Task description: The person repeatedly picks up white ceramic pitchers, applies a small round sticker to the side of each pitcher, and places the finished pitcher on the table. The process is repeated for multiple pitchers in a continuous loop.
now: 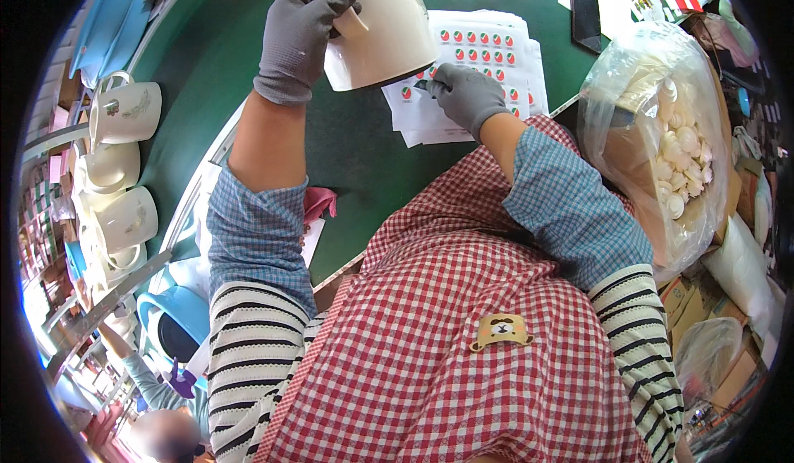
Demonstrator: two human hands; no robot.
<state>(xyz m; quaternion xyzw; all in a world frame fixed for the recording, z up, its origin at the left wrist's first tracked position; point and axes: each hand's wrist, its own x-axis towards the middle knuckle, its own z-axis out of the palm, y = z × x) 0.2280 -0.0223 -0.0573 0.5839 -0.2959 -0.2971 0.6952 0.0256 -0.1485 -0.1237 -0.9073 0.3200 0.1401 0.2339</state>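
Note:
My left hand (302,35), in a grey knit glove, grips the handle of a white kettle body (384,35). The vessel hangs tilted over the far part of the green table, its dark-rimmed end towards my right hand and its top cut off by the picture's edge. Just below that end is my right hand (468,95), also gloved in grey. Its thumb and forefinger pinch a small dark piece (422,84), perhaps a sticker. Under this hand lies a stack of white sheets (527,78) bearing rows of round red and green stickers.
White handled vessels (127,112) stand in a row at left. Below them are a blue tub (177,314) and another person's arm (149,382). A phone (585,17) lies at far right, near a clear bag (657,146) of white pieces. A pink cloth (319,202) is by my left forearm.

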